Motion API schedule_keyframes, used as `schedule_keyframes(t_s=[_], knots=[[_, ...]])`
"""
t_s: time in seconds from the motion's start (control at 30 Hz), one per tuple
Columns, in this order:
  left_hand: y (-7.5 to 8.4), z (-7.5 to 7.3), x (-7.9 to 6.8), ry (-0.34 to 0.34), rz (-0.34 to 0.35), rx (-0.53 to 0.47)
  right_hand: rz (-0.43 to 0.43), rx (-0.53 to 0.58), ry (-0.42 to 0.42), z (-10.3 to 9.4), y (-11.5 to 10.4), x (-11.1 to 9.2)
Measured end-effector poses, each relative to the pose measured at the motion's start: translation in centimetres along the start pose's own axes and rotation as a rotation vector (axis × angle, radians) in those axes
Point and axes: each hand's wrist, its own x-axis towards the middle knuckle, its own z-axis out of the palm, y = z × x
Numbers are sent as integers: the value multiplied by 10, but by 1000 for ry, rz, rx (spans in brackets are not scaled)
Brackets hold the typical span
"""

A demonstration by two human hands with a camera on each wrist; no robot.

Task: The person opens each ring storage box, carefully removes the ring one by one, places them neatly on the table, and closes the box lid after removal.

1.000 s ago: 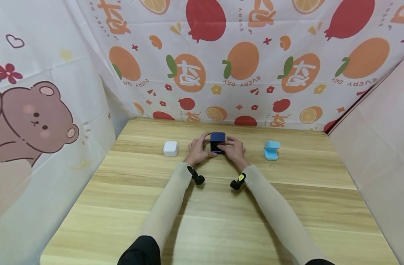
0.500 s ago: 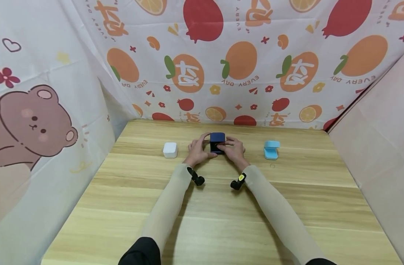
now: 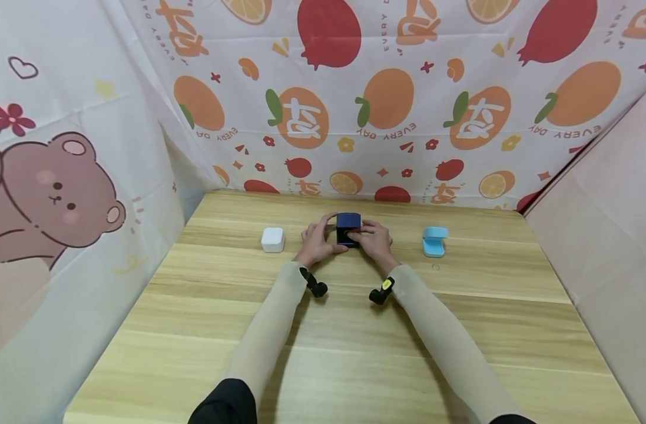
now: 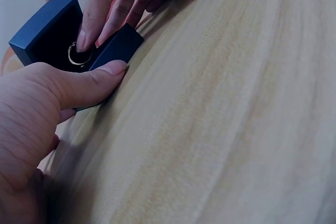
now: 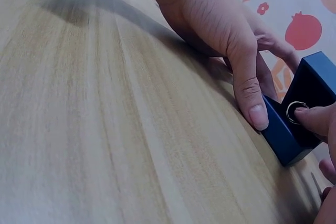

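A dark blue ring box [image 3: 348, 220] stands with its lid raised, toward the back of the wooden table. My left hand [image 3: 316, 242] grips it from the left, thumb on the front of the base. A thin ring [image 4: 79, 64] stands upright in the dark inside, as the left wrist view shows. From the right, my right hand [image 3: 375, 240] reaches into the box and holds the ring by the fingertips, the thumb tip on the band. Its other fingers are partly hidden behind the base in the left wrist view.
To the left of the hands sits a closed white box [image 3: 272, 239]. On the right a light blue ring box [image 3: 434, 247] is open, and a small faint ring [image 3: 436, 267] lies before it. A fruit-print cloth [image 3: 386, 135] hangs behind the table.
Both hands and the box keep their places. Only the head view shifts slightly.
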Motion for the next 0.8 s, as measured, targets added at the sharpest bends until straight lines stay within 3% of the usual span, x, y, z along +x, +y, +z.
schedule_keyframes(t_s=[0.8], knots=[[1, 0, -2, 6, -3, -18, 57, 32, -37, -4, -5, -3]])
